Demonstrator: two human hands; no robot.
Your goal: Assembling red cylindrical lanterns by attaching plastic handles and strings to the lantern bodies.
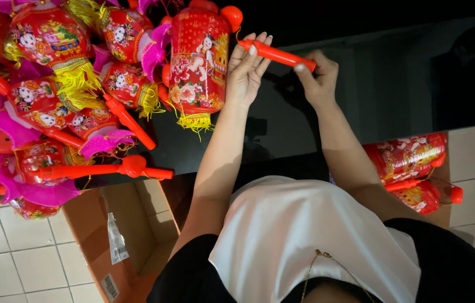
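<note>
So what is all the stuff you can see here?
red stick handle: one, red-orange, held between both hands above the table
upright lantern: one, red with yellow fringe, standing by the left hand
lantern pile: many, red, pink and yellow, heaped at the table's left
black table: one, glossy dark, across the top
open cardboard box: one, brown, on the tiled floor at left
lanterns on the right: a few, red, lying low beside the table
left hand: one, fingers on the handle's left end
right hand: one, gripping the handle's right end

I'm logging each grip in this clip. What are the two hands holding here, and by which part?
Both hold one red plastic stick handle: the left hand pinches its left end, the right hand its right end. A red lantern hangs beside the left hand.
</note>
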